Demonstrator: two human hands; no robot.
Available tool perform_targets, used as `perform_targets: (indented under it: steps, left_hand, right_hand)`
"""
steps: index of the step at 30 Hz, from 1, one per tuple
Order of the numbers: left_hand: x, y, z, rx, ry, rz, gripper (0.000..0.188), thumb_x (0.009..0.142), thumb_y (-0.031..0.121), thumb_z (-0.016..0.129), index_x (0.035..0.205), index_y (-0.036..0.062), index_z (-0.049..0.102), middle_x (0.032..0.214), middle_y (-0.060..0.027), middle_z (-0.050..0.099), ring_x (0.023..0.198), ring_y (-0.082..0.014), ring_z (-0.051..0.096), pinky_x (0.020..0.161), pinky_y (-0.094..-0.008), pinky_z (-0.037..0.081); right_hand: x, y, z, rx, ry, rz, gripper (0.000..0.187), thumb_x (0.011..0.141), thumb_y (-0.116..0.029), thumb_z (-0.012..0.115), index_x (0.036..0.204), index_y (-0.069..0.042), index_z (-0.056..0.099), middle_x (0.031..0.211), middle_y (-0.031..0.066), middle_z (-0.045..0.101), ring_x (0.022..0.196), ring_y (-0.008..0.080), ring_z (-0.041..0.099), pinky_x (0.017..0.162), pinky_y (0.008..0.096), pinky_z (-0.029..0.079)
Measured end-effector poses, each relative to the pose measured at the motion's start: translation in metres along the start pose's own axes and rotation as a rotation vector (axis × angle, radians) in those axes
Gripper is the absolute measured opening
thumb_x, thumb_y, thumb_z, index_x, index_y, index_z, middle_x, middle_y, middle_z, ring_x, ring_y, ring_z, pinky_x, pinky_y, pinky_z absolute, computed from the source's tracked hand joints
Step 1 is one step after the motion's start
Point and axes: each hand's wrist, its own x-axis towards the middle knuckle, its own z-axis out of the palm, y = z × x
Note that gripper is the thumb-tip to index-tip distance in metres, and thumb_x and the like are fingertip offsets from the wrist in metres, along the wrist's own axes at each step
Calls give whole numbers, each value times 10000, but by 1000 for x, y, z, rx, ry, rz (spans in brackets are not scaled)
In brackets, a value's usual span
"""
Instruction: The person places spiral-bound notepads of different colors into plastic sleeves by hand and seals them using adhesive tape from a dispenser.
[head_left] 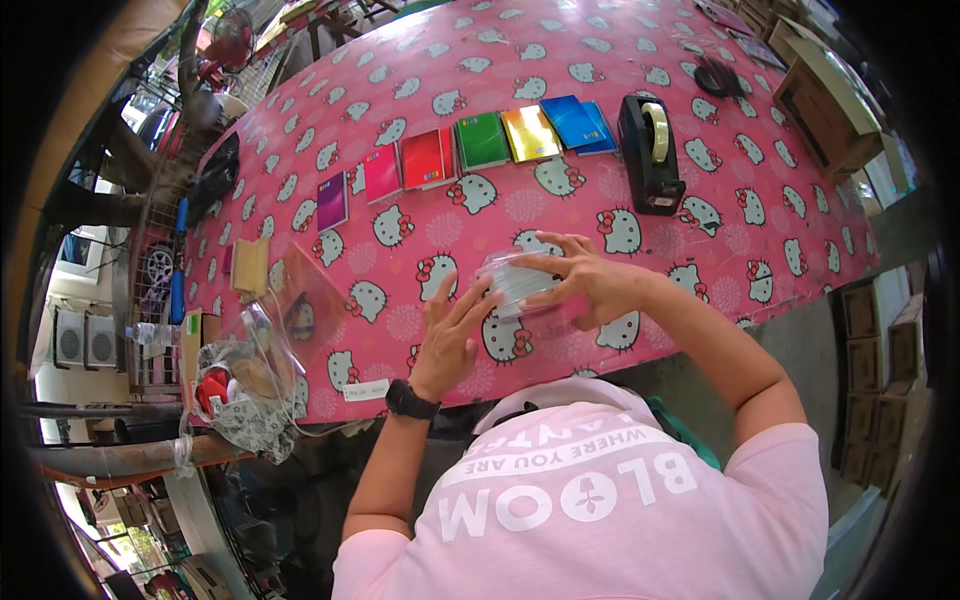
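Observation:
A small stack of clear plastic sleeves (pixel 516 288) lies on the pink table in front of me. My left hand (pixel 450 335) comes at it from the left, fingers stretched and apart, its fingertips at the sleeves' left edge. Spread over the right side is my right hand (pixel 592 280), with fingers and thumb touching the plastic. Beyond them runs a row of small notebooks: purple (pixel 332 202), pink (pixel 381 173), red (pixel 427 158), green (pixel 482 140), gold (pixel 531 134) and blue (pixel 575 123), the blue ones overlapping.
A black tape dispenser (pixel 652 158) stands right of the notebooks. At the left edge are a patterned bag (pixel 245 410), a yellowish block (pixel 250 266) and a clear plastic sheet (pixel 312 300). A white label strip (pixel 366 391) lies by my left wrist. A cardboard box (pixel 828 112) sits far right.

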Motion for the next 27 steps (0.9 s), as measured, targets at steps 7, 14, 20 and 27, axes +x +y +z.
perform_targets:
  steps: [7,14,20,27]
  left_hand:
    - [24,6,10,35,-126,74,832,542,-130,477,1285,245,480,1450,-33,283,1366,-363,104,1079,-512,137]
    - [8,9,14,-214,381,4,681,609,-43,499,1278,78,462,1435,-103,283,1356,-355,152,1079,-493,154]
    - [-20,3,27,-135,282,-27,626,648,9,501,1272,38,455,1383,-128,366,1325,-344,237,1071,-472,199]
    - [-14,10,22,-179,210,-13,667,615,1,507,1276,78,462,1382,-120,380,1337,-366,202,1073,-477,185]
  right_hand:
    - [8,13,3,281,-12,-46,545,585,-150,689,1120,-245,640,1433,86,317,1332,356,211,1043,533,194]
    - [16,18,6,715,127,77,473,716,-306,654,1161,-148,616,1350,113,444,1266,262,359,1060,445,207]
    - [-17,15,-5,492,392,-39,528,601,-242,638,1125,-177,644,1374,44,427,1293,300,296,1067,446,167]
    - [-11,6,4,195,83,7,614,516,-112,633,1109,-273,649,1410,-13,374,1319,335,224,1041,549,168]
